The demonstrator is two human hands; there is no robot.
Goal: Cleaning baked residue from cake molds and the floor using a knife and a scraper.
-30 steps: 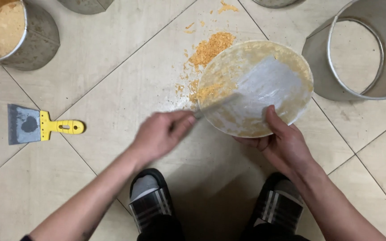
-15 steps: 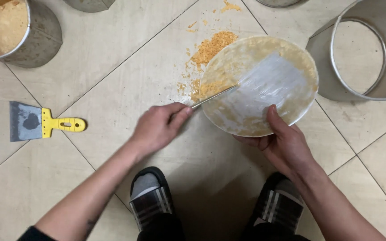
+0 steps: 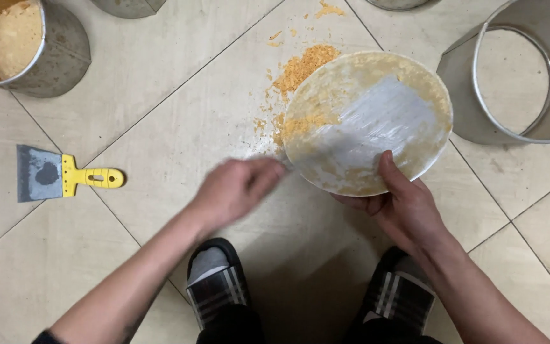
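Metal round lid (image 3: 367, 121) gripped by right hand (image 3: 402, 204) | left hand (image 3: 237, 190) blurred, grip unclear | orange crumbs (image 3: 300, 67) beside lid

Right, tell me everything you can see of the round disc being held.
The round disc is flat, metal-looking, with a bare silvery patch scraped across its middle and yellowish crust left around the rim. It is held tilted over the tiled floor. The right hand grips its near edge, thumb on the face. The blurred left hand is at its left edge, above orange crumbs.
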